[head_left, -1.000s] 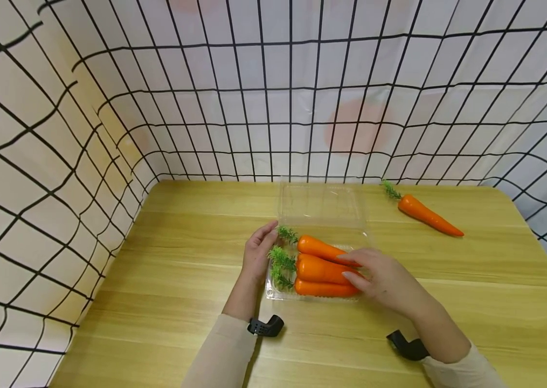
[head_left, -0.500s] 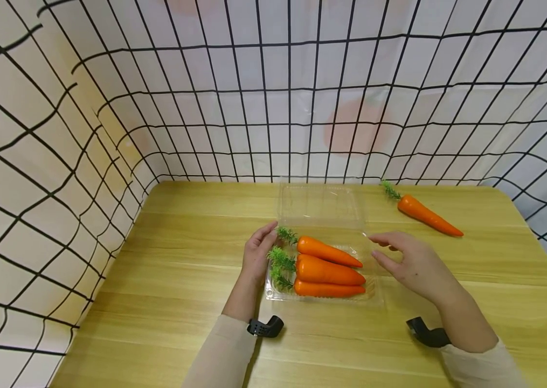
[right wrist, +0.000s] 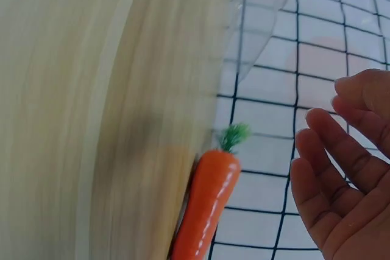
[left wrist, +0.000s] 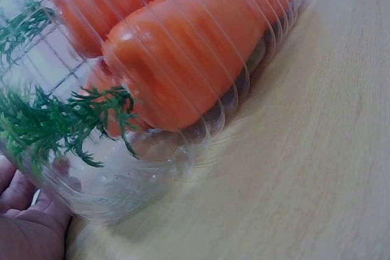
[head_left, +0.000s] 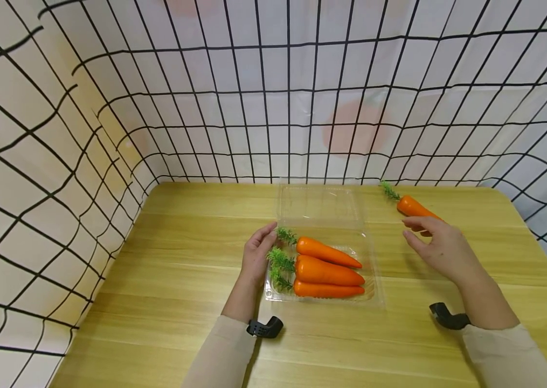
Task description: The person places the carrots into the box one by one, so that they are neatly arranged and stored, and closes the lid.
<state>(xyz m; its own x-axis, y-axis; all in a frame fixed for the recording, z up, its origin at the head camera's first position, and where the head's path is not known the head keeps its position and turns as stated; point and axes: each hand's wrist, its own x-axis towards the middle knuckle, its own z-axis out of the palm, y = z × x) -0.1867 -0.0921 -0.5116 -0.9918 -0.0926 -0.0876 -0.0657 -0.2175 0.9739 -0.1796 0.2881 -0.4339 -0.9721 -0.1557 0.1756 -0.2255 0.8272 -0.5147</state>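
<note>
Head view: a clear plastic container (head_left: 375, 291) stands on the wood-grain table (head_left: 157, 312), its lid (head_left: 319, 205) folded back on the far side. Contents: three orange carrots, designated far carrot (head_left: 324, 250), middle carrot (head_left: 329, 271) and near carrot (head_left: 329, 290), their green tops (head_left: 280, 260) at the left and tips to the right.

My left hand (head_left: 256, 256) touches the container's left side; whether the fingers pinch the rim I cannot tell. My right hand (head_left: 448, 250) holds nothing, its fingers loosely bent and apart. It is right of the container, near the loose carrot (head_left: 414, 206), which lies on the table at the far right, leafy end to the left.

Differences between views: the left wrist view alone shows the curved ribs of the container wall, with carrots visible through them. The right wrist view alone shows my right palm side, spaced from the loose carrot; the head view has that carrot's tip hidden behind my hand. Beyond the table stands a black wire grid (head_left: 289, 91).
</note>
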